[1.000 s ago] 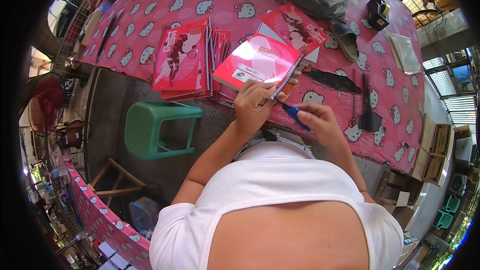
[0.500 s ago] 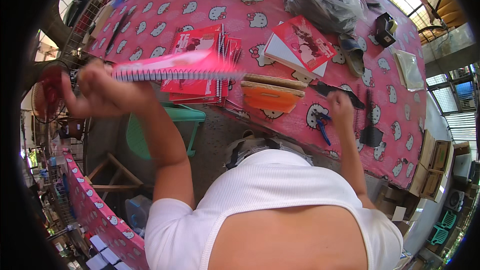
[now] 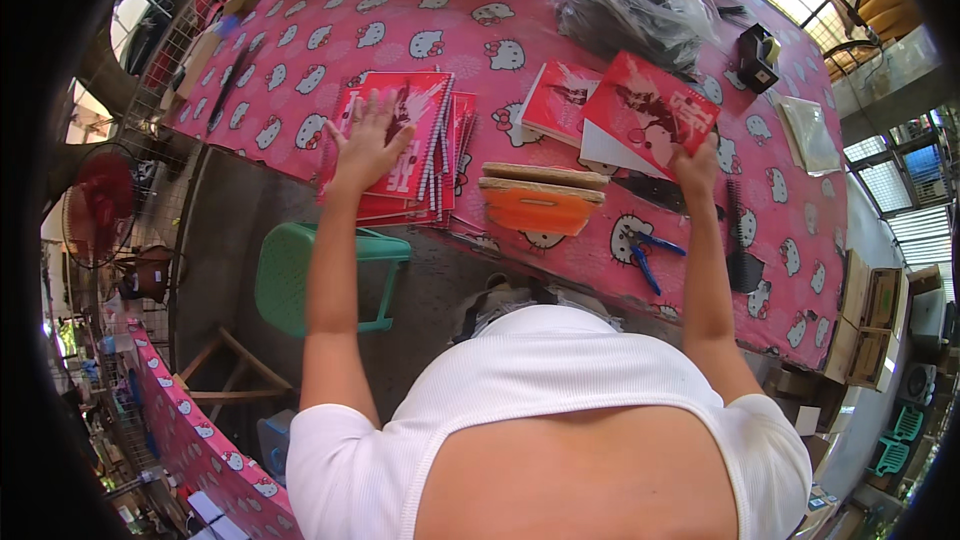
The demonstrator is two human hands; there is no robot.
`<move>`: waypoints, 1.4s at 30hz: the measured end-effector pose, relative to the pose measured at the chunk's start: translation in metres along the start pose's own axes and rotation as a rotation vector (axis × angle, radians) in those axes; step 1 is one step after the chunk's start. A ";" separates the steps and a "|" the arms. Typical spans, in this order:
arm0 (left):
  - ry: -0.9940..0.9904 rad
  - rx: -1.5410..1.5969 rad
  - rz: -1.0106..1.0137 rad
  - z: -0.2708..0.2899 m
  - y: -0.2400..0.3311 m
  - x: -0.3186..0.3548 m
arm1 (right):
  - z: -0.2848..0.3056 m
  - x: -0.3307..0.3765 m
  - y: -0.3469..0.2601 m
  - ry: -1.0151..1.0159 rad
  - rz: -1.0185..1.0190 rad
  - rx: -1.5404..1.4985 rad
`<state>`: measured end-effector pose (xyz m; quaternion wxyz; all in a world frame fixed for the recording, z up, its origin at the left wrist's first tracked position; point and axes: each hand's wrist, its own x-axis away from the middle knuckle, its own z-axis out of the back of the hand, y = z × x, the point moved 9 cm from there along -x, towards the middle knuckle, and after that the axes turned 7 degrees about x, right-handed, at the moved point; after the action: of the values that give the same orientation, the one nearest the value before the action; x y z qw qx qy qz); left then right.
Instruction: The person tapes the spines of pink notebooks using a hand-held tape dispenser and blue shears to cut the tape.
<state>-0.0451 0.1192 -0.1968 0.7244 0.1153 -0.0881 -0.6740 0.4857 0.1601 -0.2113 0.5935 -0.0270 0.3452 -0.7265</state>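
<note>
Two bare forearms rise from the lower edge of the frame, out of a white short-sleeved top (image 3: 560, 390), toward a table covered in a pink cartoon-cat cloth (image 3: 400, 20).

Nearest the wearer, at lower left, a green plastic stool (image 3: 300, 280) stands on the grey floor beside the table's edge. At centre right, blue-handled pliers (image 3: 648, 255) lie on the cloth, just left of the right forearm, with a black comb-like strip (image 3: 738, 240) on that arm's other side.

At centre frame, an orange block topped by a wooden slab (image 3: 542, 202) rests between the two arms, apart from both hands.

The left hand (image 3: 368, 145), left of centre, lies flat with fingers spread and released on the top cover of a stack of red spiral-bound notebooks (image 3: 415, 135); the wire spines run along the stack's right side.

The right hand (image 3: 695, 165), right of centre, grasps the near lower corner of a red notebook cover (image 3: 645, 100), which lies tilted over white sheets; the exact finger positions under the cover are hidden. A second red notebook (image 3: 558, 100) lies just left of it, partly overlapped.

Farther off, toward the upper right, a clear plastic bag of dark items (image 3: 630, 0), a black tape dispenser (image 3: 758, 52) and a clear plastic sleeve (image 3: 808, 135) sit on the cloth.
</note>
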 end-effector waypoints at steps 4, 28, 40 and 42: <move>0.246 0.649 -0.160 0.065 0.104 0.009 | 0.056 0.037 -0.066 -0.101 0.180 -0.648; 0.146 1.412 -0.044 -0.034 0.152 0.077 | -0.001 0.137 -0.080 -0.492 0.365 -0.347; 0.356 0.349 -0.560 0.002 0.297 0.100 | 0.058 0.067 -0.070 -0.415 0.190 -0.522; 0.319 0.462 -0.597 -0.005 0.295 0.093 | 0.062 0.080 -0.089 -0.522 0.081 -0.667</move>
<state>0.2454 0.0462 -0.1197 0.4565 0.3985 -0.0863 -0.7908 0.4151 0.0654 -0.1459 0.6477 -0.3869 0.4003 -0.5202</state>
